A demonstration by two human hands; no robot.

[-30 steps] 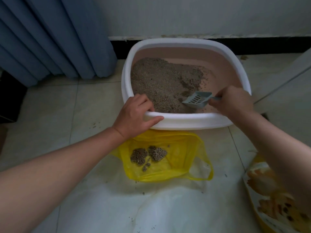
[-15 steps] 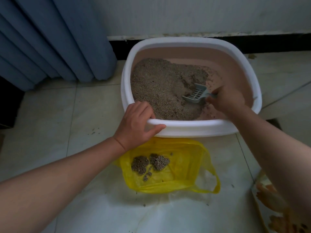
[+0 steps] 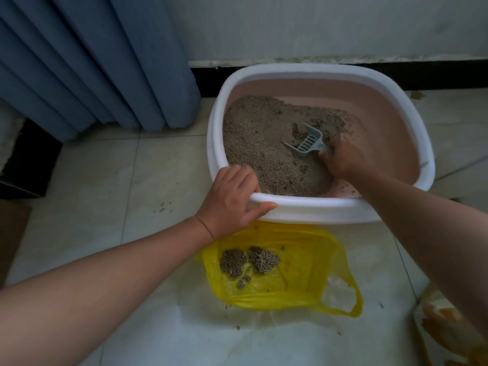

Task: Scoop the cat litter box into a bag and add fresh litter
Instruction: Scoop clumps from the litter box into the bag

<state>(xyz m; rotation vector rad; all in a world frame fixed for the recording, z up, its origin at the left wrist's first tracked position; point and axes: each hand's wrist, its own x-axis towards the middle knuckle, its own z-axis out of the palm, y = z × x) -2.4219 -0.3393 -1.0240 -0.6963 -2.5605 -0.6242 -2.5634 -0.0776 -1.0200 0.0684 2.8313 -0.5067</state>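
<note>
My right hand (image 3: 343, 161), gripping the grey slotted scoop (image 3: 307, 143) by its handle, has pushed it from the near rim into the litter (image 3: 253, 138) beside a dark clump (image 3: 297, 130); my left hand (image 3: 232, 199) clasps the litter box (image 3: 303, 207) rim, and the yellow bag (image 3: 303, 286) just in front holds a few clumps, so more scooping is likely.

litter box (image 3: 311, 207): white rim, pink inside
litter (image 3: 261, 143): grey-brown, speckled
scoop (image 3: 307, 143): pale grey, slotted
bag (image 3: 298, 265): translucent yellow
curtain (image 3: 87, 64): blue, pleated
floor (image 3: 100, 180): pale cream tiles

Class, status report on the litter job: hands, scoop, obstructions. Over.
Left hand grips white plastic litter box rim. Right hand holds grey slotted scoop in litter. Nothing blocks yellow plastic bag.
</note>
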